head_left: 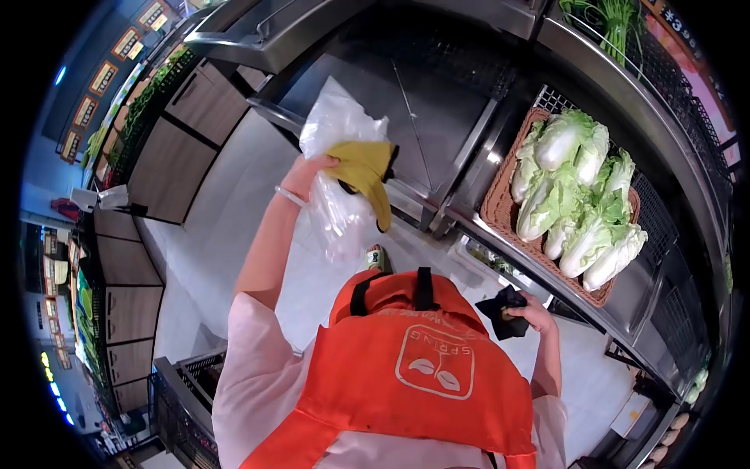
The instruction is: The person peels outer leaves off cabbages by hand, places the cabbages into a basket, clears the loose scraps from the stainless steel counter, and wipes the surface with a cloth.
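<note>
My left hand [311,173] is closed on a yellow cloth [363,160] with dark edges and on a crumpled clear plastic bag [340,117]. The bag shows above and below the cloth, at the near edge of a dark metal shelf [351,74]. Low on the right, my right hand [536,314] grips a small crumpled black cloth-like thing [504,311]; its exact kind cannot be made out. Above that hand, apart from it, several Chinese cabbages [574,199] lie in a brown woven basket [500,184].
Steel display counters [625,102] curve along the right, with a bunch of green stalks [616,31] at the top. Wooden cabinets [173,170] with produce line the left. A black crate [191,399] stands at the lower left. The pale tiled floor [226,203] lies between.
</note>
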A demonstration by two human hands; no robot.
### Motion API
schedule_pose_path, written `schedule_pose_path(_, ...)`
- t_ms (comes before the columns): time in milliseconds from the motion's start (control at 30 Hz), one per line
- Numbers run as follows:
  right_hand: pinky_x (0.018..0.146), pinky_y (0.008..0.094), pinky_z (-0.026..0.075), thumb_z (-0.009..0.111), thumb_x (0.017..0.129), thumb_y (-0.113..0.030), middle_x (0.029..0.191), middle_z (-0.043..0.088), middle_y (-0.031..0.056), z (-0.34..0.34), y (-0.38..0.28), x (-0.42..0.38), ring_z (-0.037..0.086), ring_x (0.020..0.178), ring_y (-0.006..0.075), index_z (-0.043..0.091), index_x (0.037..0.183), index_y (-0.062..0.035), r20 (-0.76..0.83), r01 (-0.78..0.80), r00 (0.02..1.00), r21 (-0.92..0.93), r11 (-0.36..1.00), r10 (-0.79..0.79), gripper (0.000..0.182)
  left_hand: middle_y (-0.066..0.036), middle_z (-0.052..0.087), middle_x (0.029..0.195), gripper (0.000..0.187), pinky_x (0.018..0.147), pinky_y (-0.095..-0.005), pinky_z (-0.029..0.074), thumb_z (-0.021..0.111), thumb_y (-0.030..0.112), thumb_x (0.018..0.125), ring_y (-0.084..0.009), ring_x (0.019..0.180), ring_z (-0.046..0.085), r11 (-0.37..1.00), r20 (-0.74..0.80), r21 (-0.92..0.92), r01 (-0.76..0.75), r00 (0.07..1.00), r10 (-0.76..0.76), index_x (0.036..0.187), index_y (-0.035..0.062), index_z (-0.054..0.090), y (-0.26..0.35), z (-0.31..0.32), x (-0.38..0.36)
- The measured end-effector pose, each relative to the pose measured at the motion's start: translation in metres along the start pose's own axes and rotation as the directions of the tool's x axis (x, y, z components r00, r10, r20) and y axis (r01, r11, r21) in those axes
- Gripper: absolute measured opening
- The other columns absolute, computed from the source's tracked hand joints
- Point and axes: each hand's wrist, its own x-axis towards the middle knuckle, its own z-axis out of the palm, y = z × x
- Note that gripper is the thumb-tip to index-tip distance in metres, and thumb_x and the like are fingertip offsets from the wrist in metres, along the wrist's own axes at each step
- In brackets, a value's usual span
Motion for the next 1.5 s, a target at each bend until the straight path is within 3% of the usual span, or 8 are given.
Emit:
schedule_pose_path(133,0.083,0.0243,0.043,0.068,0.07,-0.003,0.101,0.059,0.0041,0.016,-0.049,0.019,0.054,0.09,0.0115,0.053,0.114,0.0008,0.048,0.18,0.981,0.142,0.973,-0.189,0.046,-0.017,0.061,0.104,0.039,0.085,-0.0412,0.05,0.056,0.012,0.08,-0.0297,0.091,0.062,0.925,0.118,-0.36,0.123,0.989,-0.086,0.115,-0.0039,0.051,0.028,-0.018,0.062)
schedule_pose_path(467,0.089,0.0269,0.043,0.066,0.076,-0.001,0.107,0.058,0.0071,0.079,-0.252,0.127,0.055,0.098,0.0146,0.041,0.127,0.0002,-0.408,0.585,0.794,0.307,0.751,-0.451,0.057,-0.018,0.06,0.106,0.045,0.088,-0.039,0.047,0.06,0.017,0.08,-0.028,0.098,0.059,0.976,-0.124,0.216,0.022,0.992,0.005,0.119,-0.0021,0.049,0.058,-0.208,0.28)
schedule_pose_path(700,0.109,0.0388,0.022,0.074,0.07,-0.034,0.142,0.022,0.0264,0.108,-0.299,0.321,0.02,0.134,0.0374,0.034,0.133,0.0029,-0.151,0.278,0.764,-0.799,0.532,-0.627,0.083,-0.014,0.058,0.11,0.051,0.085,-0.0333,0.045,0.068,0.023,0.077,-0.0247,0.098,0.057,-0.015,0.121,0.971,-0.239,0.438,0.891,0.119,0.0001,0.049,0.064,-0.131,0.307)
schedule_pose_path(767,0.109,0.0443,0.019,0.07,0.072,-0.039,0.141,0.022,0.0272,0.115,-0.279,0.37,0.019,0.134,0.0387,0.035,0.13,0.0049,-0.186,0.245,0.698,-0.846,0.474,-0.691,0.081,-0.013,0.057,0.112,0.053,0.084,-0.0317,0.045,0.071,0.025,0.077,-0.0238,0.098,0.057,0.123,0.226,0.874,-0.471,0.615,0.755,0.119,0.0007,0.049,0.043,-0.078,0.347)
schedule_pose_path(833,0.108,0.0494,0.018,0.067,0.074,-0.041,0.14,0.024,0.0274,0.119,-0.28,0.391,0.018,0.133,0.04,0.036,0.128,0.0052,-0.228,0.228,0.527,-0.89,0.394,-0.819,0.077,-0.014,0.054,0.114,0.057,0.086,-0.0375,0.045,0.072,0.027,0.077,-0.0275,0.107,0.051,0.964,0.013,0.152,-0.22,0.975,0.22,0.121,0.0012,0.047,0.008,-0.043,0.411)
schedule_pose_path(1067,0.106,0.0535,0.018,0.063,0.072,-0.033,0.137,0.028,0.031,0.107,-0.305,0.402,0.023,0.13,0.0448,0.043,0.12,0.0076,-0.304,0.106,0.401,-0.922,0.373,-0.864,0.066,-0.012,0.049,0.103,0.072,0.088,-0.0487,0.042,0.077,0.041,0.069,-0.0316,0.094,0.049,0.573,0.094,-0.557,0.601,0.731,-0.676,0.119,0.0042,0.041,0.008,0.057,0.534)
schedule_pose_path(1267,0.106,0.0533,0.019,0.061,0.075,-0.036,0.136,0.028,0.031,0.098,-0.302,0.403,0.024,0.129,0.0437,0.037,0.125,0.0062,-0.263,0.178,0.337,-0.925,0.336,-0.904,0.07,-0.007,0.06,0.105,0.073,0.083,-0.0461,0.047,0.07,0.054,0.07,-0.0305,0.091,0.058,0.713,-0.318,-0.597,0.368,0.708,-0.631,0.124,0.0096,0.049,0.01,0.117,0.556)
schedule_pose_path(1500,0.106,0.0529,0.019,0.062,0.075,-0.046,0.137,0.025,0.0304,0.095,-0.315,0.396,0.022,0.13,0.0433,0.033,0.133,0.0026,-0.257,0.146,0.508,-0.915,0.377,-0.822,0.081,-0.007,0.063,0.105,0.036,0.087,-0.0378,0.048,0.057,0.036,0.087,-0.0231,0.099,0.059,0.852,0.209,-0.515,0.099,0.978,0.013,0.11,0.0089,0.058,0.042,0.08,0.557)
